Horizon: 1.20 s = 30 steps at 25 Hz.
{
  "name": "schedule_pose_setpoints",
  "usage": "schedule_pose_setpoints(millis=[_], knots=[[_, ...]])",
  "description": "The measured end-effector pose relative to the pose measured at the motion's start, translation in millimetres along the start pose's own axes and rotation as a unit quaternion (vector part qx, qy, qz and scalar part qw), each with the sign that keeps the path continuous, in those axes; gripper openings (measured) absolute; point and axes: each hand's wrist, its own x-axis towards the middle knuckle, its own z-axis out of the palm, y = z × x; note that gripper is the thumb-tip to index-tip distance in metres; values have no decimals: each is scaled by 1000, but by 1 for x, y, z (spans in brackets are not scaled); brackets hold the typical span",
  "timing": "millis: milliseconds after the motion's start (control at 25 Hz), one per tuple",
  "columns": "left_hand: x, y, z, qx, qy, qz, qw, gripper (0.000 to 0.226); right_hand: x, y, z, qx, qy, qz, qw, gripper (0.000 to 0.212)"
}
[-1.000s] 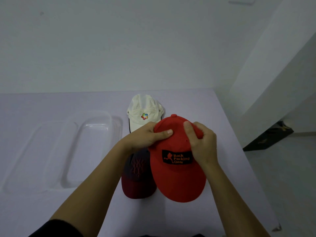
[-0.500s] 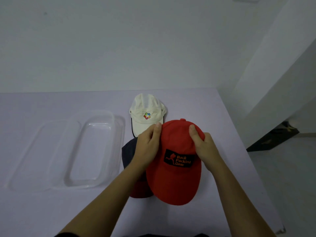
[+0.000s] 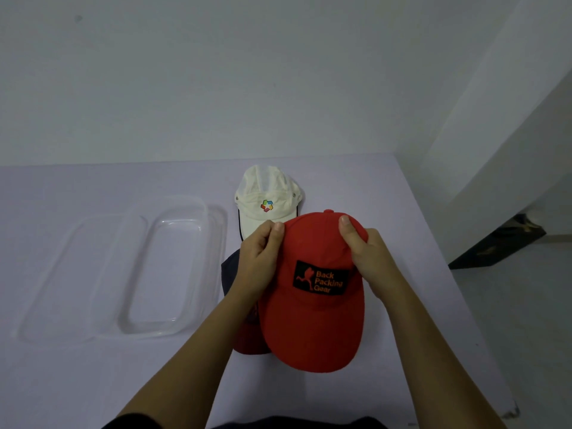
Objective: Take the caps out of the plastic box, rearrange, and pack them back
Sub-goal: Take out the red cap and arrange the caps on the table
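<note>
Red fabric baseball cap with a black "Back Packing Gear" patch (image 3: 312,289) is held in front of the person over the right half of the pale lilac table (image 3: 93,382), brim toward the camera, crown away. Left hand (image 3: 260,258) pinches the crown's left edge, thumb and fingers closed on the cloth. Right hand (image 3: 368,258) grips the crown's right side, thumb on top, the other fingers tucked behind or under.

Handling, judged: light; soft crown that dents and folds under the fingers; brim stiffer and holds its curve. Not fragile, not slippery. Best hold is the crown sides, as now, or the brim edge; the crown could be collapsed to nest it flat.

Beneath it lies a dark navy cap with a maroon brim (image 3: 235,305), mostly covered by the left hand and the red cap; only a sliver of crown and brim shows, any logo unreadable. Beyond, a cream cap with a small multicolour emblem (image 3: 266,199) lies on the table, its brim partly hidden by the hands.

To the left, well apart from the caps, sits the clear rectangular plastic box (image 3: 213,243), nothing inside, with what looks like its clear lid (image 3: 52,289) beside or under it; the overlap is hard to make out.

Whether the red cap rests on the navy one or hovers over it, cannot tell. The rear strap is hidden.
</note>
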Motion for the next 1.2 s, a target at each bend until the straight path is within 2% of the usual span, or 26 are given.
schedule_pose_setpoints(millis=[120,240,320,440,480,560,640,720,800,920,1000,1120,1200], knots=[[2,2,0,29,22,-7,999,33,-1,2,1,2,-1,-1,1000,76],[2,12,2,80,-17,-14,997,35,0,6,-1,-12,-9,-13,1000,102],[6,16,5,78,-33,-32,996,48,0,5,1,-6,-22,-12,1000,99],[16,23,4,-34,4,-147,989,47,4,7,2,-31,-32,-27,999,98],[17,24,2,-31,4,-163,986,48,5,8,1,-40,-32,-34,998,93],[16,29,6,75,-34,-139,987,62,5,9,-2,-45,-29,-39,998,81],[12,35,17,149,-54,-70,985,67,7,10,-6,-23,-25,-38,999,82],[13,33,29,94,-62,-51,992,66,8,9,-11,-4,11,-53,999,65],[18,24,39,2,-80,-106,991,62,11,12,-17,-13,77,-71,994,59],[26,-4,58,-93,-134,-224,961,53,25,39,-28,7,128,-22,992,57],[28,-24,75,-78,-152,-274,946,63,40,68,-35,22,121,28,992,55],[33,-49,98,-25,-127,-301,945,47,63,109,-44,13,98,77,992,54],[42,-64,110,20,-122,-310,943,44,78,130,-48,8,76,97,992,60]])
